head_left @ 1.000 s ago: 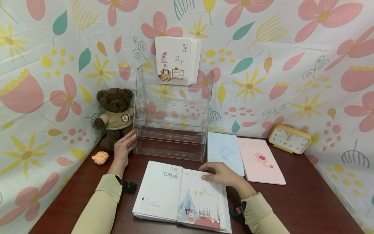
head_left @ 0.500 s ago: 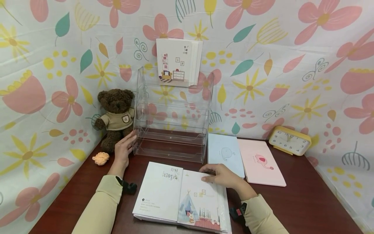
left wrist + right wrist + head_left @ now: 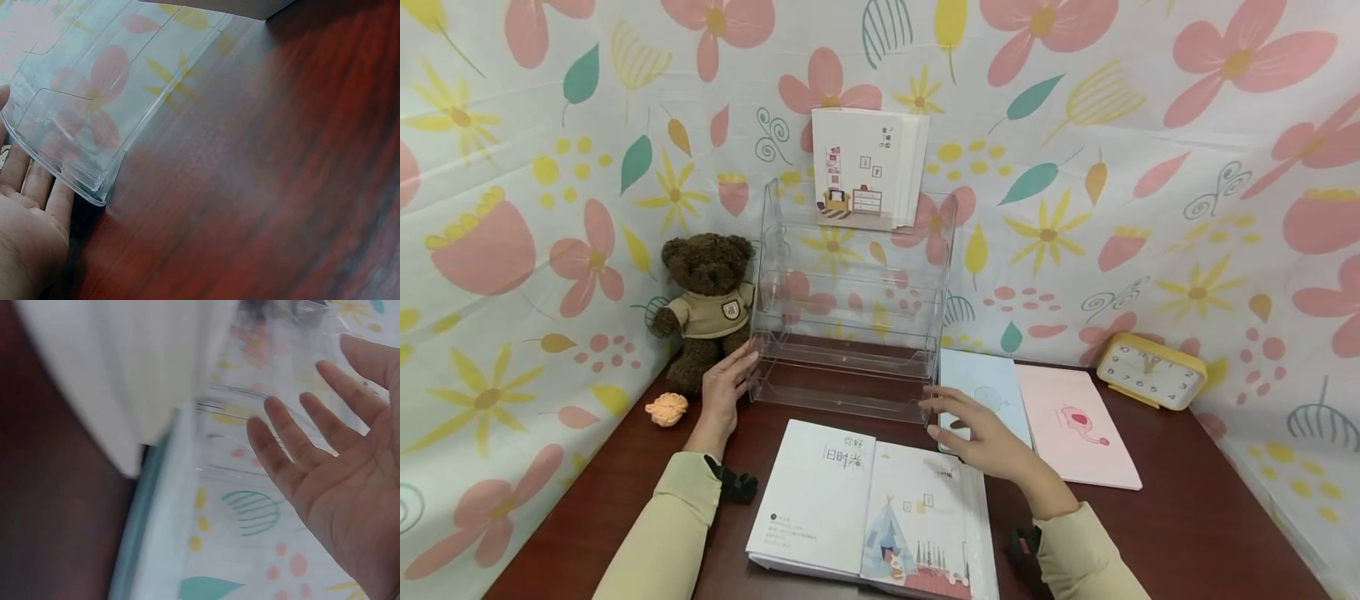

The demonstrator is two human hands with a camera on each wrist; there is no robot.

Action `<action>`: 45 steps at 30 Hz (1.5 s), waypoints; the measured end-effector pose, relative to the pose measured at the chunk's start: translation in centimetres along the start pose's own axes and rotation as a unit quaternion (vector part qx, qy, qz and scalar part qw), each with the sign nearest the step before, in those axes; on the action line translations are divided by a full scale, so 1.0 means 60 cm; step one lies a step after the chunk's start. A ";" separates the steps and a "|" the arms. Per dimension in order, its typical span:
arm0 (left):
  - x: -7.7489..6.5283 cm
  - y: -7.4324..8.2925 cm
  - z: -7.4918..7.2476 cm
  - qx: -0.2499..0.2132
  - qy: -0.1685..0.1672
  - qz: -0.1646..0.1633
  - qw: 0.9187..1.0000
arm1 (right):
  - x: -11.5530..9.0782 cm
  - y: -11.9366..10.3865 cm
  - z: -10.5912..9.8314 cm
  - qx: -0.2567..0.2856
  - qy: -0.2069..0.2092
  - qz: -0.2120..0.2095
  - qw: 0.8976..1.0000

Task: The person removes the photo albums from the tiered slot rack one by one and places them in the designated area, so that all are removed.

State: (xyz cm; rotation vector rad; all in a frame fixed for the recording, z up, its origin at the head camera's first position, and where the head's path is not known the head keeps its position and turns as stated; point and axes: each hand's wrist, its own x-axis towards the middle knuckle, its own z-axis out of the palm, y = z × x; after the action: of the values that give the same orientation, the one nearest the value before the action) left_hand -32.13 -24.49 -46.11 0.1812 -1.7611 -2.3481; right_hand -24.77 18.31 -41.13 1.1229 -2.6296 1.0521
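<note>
A clear tiered acrylic rack (image 3: 850, 360) stands on the table. My left hand (image 3: 730, 392) touches its lower left side; the left wrist view shows straight fingers (image 3: 37, 184) along the outside of the clear side panel. In front of the rack lies an open picture book (image 3: 827, 492), a tent drawn on its right page. My right hand (image 3: 981, 433) is raised over the book's upper right corner and the blue notebook (image 3: 966, 371), near the rack's right front corner. Its fingers are spread and hold nothing, as the right wrist view shows.
Several white booklets (image 3: 857, 167) stand in the rack's top tier. A teddy bear (image 3: 709, 325) and a small orange item (image 3: 667, 409) are at left. On the right lie a pink notebook (image 3: 1060, 392) and a yellow clock (image 3: 1152, 369). Floral cloth (image 3: 1045, 317) hangs behind.
My right hand has lifted off the book's right page and moved slightly up toward the rack. My left hand stays at the rack's side. The head view has shifted slightly.
</note>
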 end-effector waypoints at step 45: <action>-0.024 0.020 0.010 -0.011 0.031 -0.023 0.999 | 0.499 -0.179 -0.332 -0.345 0.076 0.089 0.931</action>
State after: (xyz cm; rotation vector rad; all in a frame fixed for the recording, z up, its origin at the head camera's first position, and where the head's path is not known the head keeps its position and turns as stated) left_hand -30.77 -23.94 -44.79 0.2915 -1.7205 -2.3647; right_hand -42.70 7.58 -9.95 0.6224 -2.6512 0.1567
